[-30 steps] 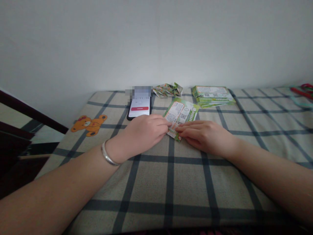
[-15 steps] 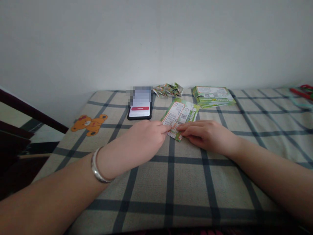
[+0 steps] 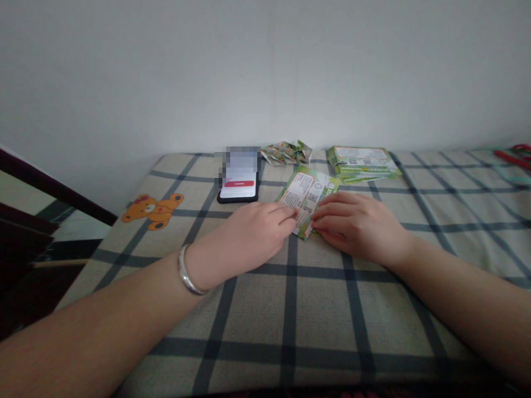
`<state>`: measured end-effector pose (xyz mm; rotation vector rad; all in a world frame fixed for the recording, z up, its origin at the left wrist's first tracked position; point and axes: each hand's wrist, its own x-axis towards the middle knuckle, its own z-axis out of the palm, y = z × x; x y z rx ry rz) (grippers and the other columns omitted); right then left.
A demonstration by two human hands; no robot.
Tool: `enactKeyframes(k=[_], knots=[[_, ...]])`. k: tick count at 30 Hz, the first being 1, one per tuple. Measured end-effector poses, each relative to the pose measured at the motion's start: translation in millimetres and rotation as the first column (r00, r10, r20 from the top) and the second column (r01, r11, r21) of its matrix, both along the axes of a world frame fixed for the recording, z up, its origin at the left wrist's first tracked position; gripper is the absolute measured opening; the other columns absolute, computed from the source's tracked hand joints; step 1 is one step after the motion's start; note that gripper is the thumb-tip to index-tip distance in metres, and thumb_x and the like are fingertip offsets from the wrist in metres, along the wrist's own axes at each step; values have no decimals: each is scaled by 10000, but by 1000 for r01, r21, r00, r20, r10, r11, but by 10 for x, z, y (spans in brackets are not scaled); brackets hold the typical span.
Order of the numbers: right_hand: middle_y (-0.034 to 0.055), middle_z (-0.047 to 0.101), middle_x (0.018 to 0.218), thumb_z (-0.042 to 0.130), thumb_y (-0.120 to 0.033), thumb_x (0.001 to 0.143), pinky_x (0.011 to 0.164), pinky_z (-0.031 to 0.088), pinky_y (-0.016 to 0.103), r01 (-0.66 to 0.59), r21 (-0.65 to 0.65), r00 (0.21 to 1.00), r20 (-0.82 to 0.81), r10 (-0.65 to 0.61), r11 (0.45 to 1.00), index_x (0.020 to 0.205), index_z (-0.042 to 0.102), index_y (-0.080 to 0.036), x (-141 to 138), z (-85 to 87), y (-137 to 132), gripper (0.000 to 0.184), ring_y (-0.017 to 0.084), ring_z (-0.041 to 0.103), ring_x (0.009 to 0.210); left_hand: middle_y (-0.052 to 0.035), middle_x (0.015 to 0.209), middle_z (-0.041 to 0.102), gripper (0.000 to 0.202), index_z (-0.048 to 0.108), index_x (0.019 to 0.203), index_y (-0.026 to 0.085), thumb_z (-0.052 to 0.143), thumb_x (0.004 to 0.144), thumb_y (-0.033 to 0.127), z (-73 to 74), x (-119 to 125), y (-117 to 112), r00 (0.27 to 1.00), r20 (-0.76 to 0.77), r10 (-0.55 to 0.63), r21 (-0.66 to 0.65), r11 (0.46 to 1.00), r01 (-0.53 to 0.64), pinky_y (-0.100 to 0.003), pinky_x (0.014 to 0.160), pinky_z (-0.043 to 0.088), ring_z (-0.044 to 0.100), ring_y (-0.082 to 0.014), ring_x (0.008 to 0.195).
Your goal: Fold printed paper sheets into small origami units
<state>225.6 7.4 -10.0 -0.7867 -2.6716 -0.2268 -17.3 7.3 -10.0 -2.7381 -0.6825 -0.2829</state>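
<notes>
A flat green-and-white printed packet [image 3: 307, 196] with small text and a QR code lies on the checked tablecloth [image 3: 244, 318]. My left hand [image 3: 261, 229], with a silver bangle at the wrist, rests its outstretched fingers on the packet's lower left part. At the right edge of the packet, the fingers of my right hand [image 3: 359, 226] lie extended and touch it. Both thumbs are mostly hidden beneath the hands. Behind the packet lies a crumpled, folded wrapper [image 3: 286, 153] in similar colours.
A phone [image 3: 239, 185] with a partly blurred screen lies left of the packet. Several similar green packets are piled [image 3: 365, 163] at the back right. An orange bear cutout [image 3: 153, 210] lies on the left. A red object [image 3: 516, 157] sits at the far right, by the wall [image 3: 265, 72].
My left hand has shifted slightly right along the packet. My right hand has moved a little right, toward the packet's edge, uncovering more of its lower print.
</notes>
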Motion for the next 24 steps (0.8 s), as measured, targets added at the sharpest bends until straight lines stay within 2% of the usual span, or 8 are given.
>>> enactKeyframes(k=[2,5,9,13,19,24], knots=[[60,728,942,539,-208,899,828,505,369,4,-18,1000,-15,-4,1000,906,723,-182,-6,2,2,186,230,628,970,-146,1263,615,224,625,1068,84,472,916,146,-15,7,9,1000,22,4,-8,1000,-4,-396,938,534,594,-252,1146],[64,726,906,551,-186,880,812,503,363,10,-40,1000,-18,-11,999,877,723,-186,-22,1,2,172,223,628,934,-151,1262,614,236,616,1088,76,471,923,161,-34,16,26,999,44,-5,-21,1000,5,-398,997,503,576,-252,1177],[69,727,871,543,-180,884,806,502,359,-4,-40,1000,-3,3,999,860,722,-180,-33,6,3,180,221,630,920,-144,1213,632,252,608,1106,84,490,929,219,-43,24,45,998,62,20,-72,997,-15,-411,997,494,586,-256,1145],[76,724,865,543,-177,887,781,497,356,-4,-31,1000,7,4,1000,879,721,-172,-22,17,8,178,218,634,880,-115,1151,659,262,595,1143,110,524,914,214,-59,26,78,986,158,60,-116,992,-41,-407,966,506,609,-231,1080],[86,700,892,534,-229,909,788,473,361,51,7,998,45,-51,999,954,702,-160,-3,-4,28,187,219,616,847,-113,1112,674,239,613,1097,106,544,912,241,-79,28,110,978,200,62,-114,993,-40,-396,948,511,622,-231,1060],[78,699,888,506,-268,937,777,447,350,44,54,999,17,-45,998,975,706,-179,-4,-24,29,222,217,599,859,-107,1026,701,217,648,970,114,545,925,300,-67,11,112,980,186,67,-93,994,-50,-403,913,517,645,-232,1008]])
